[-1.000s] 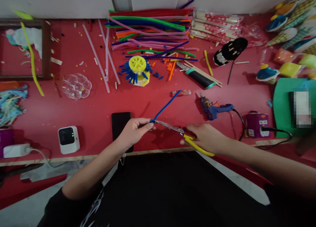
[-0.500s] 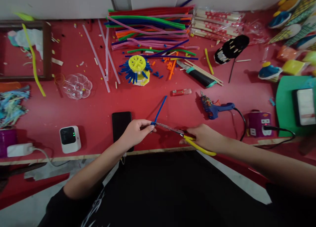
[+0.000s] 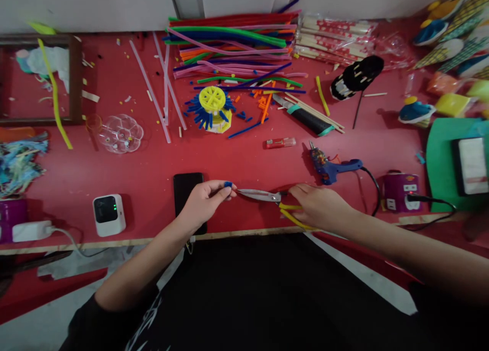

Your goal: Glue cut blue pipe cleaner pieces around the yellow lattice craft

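Note:
Between the thumb and fingers of my left hand is pinched a short piece of blue pipe cleaner. My right hand grips yellow-handled scissors, their blades pointing left with the tips close to my left fingertips. A longer blue pipe cleaner length lies on the red table beyond my hands. Near it stands a yellow wheel-topped model ringed with short blue pieces. Under my left wrist a black phone is partly covered.
A stack of coloured pipe cleaners lies at the back. On the right are a blue glue gun, a cutter knife, a red lighter and a purple power socket. A white device sits at the left.
The longer blue length that rose from my left fingers now lies on the table near the model. A short blue piece stays in my left hand. The scissors have drawn slightly away from the piece.

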`<state>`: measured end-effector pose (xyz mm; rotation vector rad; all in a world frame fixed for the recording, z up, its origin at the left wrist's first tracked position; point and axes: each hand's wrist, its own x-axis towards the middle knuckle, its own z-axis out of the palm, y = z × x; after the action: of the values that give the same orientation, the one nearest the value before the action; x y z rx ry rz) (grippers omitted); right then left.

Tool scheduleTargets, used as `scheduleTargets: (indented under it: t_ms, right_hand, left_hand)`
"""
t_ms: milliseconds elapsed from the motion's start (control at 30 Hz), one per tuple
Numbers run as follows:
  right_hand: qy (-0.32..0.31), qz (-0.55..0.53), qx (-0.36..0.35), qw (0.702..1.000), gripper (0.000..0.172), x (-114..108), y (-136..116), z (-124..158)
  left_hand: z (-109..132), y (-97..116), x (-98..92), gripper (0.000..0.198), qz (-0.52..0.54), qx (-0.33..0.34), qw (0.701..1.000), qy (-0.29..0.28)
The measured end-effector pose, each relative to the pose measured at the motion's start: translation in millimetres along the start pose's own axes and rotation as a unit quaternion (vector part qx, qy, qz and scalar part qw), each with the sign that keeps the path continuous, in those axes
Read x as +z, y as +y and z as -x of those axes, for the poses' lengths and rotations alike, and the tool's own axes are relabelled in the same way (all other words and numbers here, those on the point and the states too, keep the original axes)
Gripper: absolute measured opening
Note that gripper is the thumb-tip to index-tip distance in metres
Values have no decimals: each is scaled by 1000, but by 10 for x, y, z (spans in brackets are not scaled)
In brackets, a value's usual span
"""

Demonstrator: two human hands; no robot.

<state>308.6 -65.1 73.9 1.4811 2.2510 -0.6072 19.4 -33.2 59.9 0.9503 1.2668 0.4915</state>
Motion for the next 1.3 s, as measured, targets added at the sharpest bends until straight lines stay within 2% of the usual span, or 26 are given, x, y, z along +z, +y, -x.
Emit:
scheduleTargets:
  t_ms: [67, 200, 300, 400, 467, 567, 667, 767, 900, 967, 1033, 1100, 1300]
  right_hand:
    - [47, 19, -54, 997, 38, -42, -4, -3]
    - [157, 74, -191, 966, 17, -230, -56, -140]
    - [206, 109, -183, 955, 20, -421, -128, -452]
    - [240, 134, -119, 954, 28, -576, -182, -895]
    - [250, 136, -114, 952, 30, -636, -201, -1181]
    - [256, 146, -143, 945, 34, -663, -213, -1499]
    - [254, 157, -204, 932, 37, -646, -202, -1653]
    - [258, 158, -251, 919, 37, -617, -159, -1651]
    - [281, 154, -344, 883, 31, -595, -94, -1432]
    - [318, 143, -396, 849, 28, -605, -95, -1266]
    - [380, 126, -441, 803, 23, -621, -128, -1103]
    - [418, 114, -459, 775, 19, -631, -179, -973]
    - [412, 95, -430, 798, 18, -592, -242, -845]
  left_hand:
    - [-4, -2, -12, 23, 23, 4, 1000, 21]
    - [-18, 26, -8, 22, 100, 7, 994, 38]
    - [-19, 54, 26, 20, 155, -1, 987, 37]
    - [3, 72, 69, 20, 196, -20, 979, 42]
    - [28, 73, 83, 19, 215, -33, 975, 48]
    - [60, 63, 73, 17, 235, -47, 970, 49]
    - [70, 56, 41, 15, 258, -64, 963, 42]
    - [60, 62, 19, 14, 278, -79, 957, 28]
    - [23, 59, 26, 14, 295, -90, 951, 9]
    - [-4, 43, 41, 16, 300, -91, 950, 0]
    - [-35, 24, 62, 20, 299, -92, 950, -13]
    - [-61, 9, 87, 25, 293, -94, 951, -31]
    - [-59, 38, 131, 32, 258, -102, 957, -82]
